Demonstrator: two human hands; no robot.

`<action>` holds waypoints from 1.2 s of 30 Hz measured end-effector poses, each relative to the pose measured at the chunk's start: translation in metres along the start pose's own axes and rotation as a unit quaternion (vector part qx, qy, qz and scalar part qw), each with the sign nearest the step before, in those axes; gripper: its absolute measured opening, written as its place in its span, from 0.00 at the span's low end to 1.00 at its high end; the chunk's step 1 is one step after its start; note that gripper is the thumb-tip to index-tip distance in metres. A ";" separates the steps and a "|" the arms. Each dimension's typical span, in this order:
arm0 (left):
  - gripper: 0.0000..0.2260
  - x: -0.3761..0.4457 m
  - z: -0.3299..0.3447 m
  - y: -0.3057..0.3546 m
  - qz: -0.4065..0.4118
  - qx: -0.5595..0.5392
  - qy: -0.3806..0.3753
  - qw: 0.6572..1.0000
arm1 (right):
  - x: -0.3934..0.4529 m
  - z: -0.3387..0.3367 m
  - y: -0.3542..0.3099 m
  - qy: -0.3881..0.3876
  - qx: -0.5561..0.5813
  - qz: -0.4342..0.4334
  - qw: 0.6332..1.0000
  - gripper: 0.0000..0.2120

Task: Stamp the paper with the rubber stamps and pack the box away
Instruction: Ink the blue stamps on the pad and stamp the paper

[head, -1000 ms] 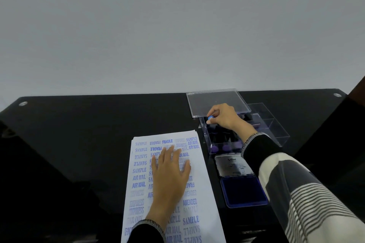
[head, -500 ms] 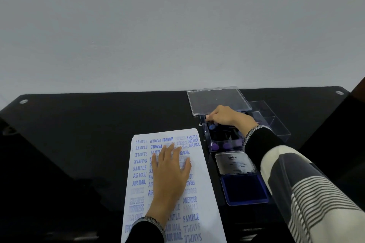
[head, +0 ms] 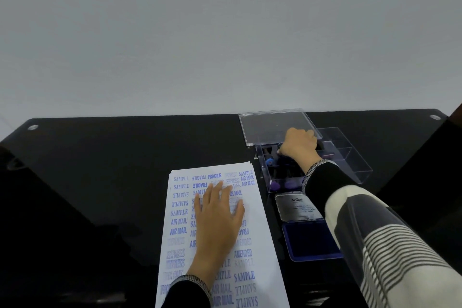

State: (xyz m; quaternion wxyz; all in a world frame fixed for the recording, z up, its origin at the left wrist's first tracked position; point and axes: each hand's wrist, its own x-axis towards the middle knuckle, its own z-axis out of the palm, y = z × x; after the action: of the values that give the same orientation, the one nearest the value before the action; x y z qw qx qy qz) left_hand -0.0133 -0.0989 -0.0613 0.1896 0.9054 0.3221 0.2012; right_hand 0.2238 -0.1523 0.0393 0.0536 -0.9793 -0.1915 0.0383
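Stamp selection at the box. Your right hand (head: 298, 146) reaches into the far end of the clear stamp box (head: 268, 180), fingers curled down among the dark stamps; whether they actually grip one cannot be told, since the knuckles hide the fingertips. Your left hand (head: 217, 220) lies flat, fingers straight and slightly spread, pressing the paper (head: 252, 230) to the black table (head: 112, 157).

The paper sits just left of the box and is crowded with blue impressions reading SAMPLE, FRAGILE, AIR MAIL, EXPRESS and AMENDED, with a bare strip along its right edge. The step in hand looks like an exchange of stamps, so stamping is well along and packing not yet begun.

The next move probably calls for you to lift one stamp straight up, clear of its neighbours and the box wall, and bring it toward you to the open blue ink pad (head: 310, 240), whose hinged lid (head: 297, 207) lies flat between pad and box.

Other items: a blue-topped stamp (head: 270, 162) and purple-topped stamps (head: 282, 185) remain in the box; the box lid (head: 265, 127) lies behind it, touching or overlapping its far edge; a clear divided tray (head: 350, 155) stands just to the right. Your forearm crosses above the near half of the box and pad, so withdraw high enough not to catch the box rim.
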 end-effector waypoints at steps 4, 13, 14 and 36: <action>0.22 0.000 0.001 -0.001 0.006 0.000 0.006 1.000 | 0.000 0.003 -0.005 -0.014 0.038 0.045 0.998 0.19; 0.22 0.000 0.001 -0.002 0.008 -0.006 0.007 1.000 | -0.004 0.004 0.001 -0.006 0.156 0.092 0.983 0.23; 0.22 0.000 0.001 -0.002 0.007 -0.008 0.004 1.000 | -0.004 0.001 0.002 -0.008 0.190 0.097 0.977 0.24; 0.19 -0.002 -0.006 0.004 0.000 -0.030 -0.008 1.000 | -0.020 -0.015 0.020 0.007 0.380 0.085 0.921 0.17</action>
State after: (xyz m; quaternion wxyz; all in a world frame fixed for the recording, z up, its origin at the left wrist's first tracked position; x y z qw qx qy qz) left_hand -0.0161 -0.1016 -0.0549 0.2190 0.9010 0.3142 0.2039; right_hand 0.2144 -0.1797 0.0532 0.4199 -0.8980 -0.0778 0.1057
